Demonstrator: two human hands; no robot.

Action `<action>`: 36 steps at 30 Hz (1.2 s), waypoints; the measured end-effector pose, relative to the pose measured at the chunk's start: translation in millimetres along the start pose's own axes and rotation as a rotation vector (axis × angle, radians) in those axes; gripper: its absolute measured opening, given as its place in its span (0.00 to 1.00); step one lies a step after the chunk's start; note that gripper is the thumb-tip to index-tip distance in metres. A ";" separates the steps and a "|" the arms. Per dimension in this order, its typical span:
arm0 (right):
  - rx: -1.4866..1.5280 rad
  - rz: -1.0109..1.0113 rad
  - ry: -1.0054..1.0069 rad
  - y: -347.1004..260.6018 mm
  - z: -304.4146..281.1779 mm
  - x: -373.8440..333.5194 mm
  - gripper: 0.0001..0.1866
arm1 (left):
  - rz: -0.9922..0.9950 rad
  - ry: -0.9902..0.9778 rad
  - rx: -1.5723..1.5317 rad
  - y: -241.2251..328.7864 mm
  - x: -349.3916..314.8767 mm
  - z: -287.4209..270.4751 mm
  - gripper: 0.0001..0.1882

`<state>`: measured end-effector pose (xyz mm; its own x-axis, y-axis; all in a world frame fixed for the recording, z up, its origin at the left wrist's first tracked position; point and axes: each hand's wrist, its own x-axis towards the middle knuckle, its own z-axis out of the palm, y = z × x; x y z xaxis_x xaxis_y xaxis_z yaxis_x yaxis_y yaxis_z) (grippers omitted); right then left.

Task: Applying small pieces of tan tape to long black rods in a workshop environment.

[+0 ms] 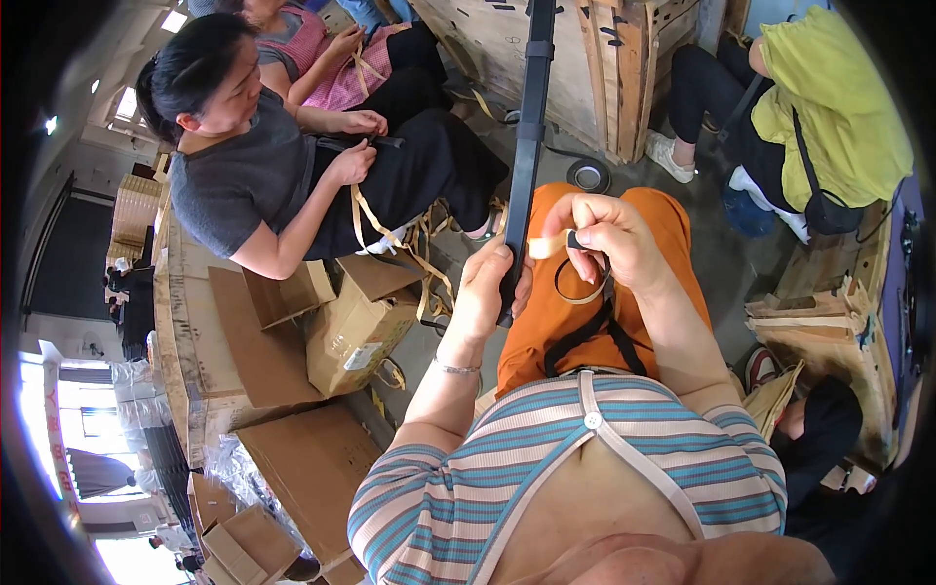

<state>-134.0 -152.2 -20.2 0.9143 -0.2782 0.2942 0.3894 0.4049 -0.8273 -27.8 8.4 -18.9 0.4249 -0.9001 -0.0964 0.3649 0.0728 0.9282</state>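
Observation:
My left hand [487, 283] is wrapped round the lower end of a long black bar [529, 107], which slants up and away to the frame's top edge. Darker bands circle the bar in two places. Close to its right side, my right hand [614, 239] pinches a narrow strip of black tape with a cream backing [575, 291] between thumb and fingers. The strip curls in a loop below the fingers, and a pale end points toward the bar. Whether that end touches the bar I cannot tell. Both hands are above my orange trousers [663, 219].
On the left, a seated person [283, 166] handles tape strips; cream strips [424, 258] hang below. Open cardboard boxes [361, 331] stand at my left. A roll of black tape [590, 175] lies ahead on the floor before a wooden crate [546, 68]. Another person [829, 107] sits at right.

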 end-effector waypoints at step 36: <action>-0.331 0.008 0.084 11.3 11.6 8.8 0.05 | 0.001 -0.004 0.095 0.9 -1.8 3.5 0.18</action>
<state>-120.2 -140.0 -21.5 0.8995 -0.3527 0.2580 0.3125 0.1065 -0.9439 -31.1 8.5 -16.6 0.4221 -0.9017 -0.0941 0.2839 0.0328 0.9583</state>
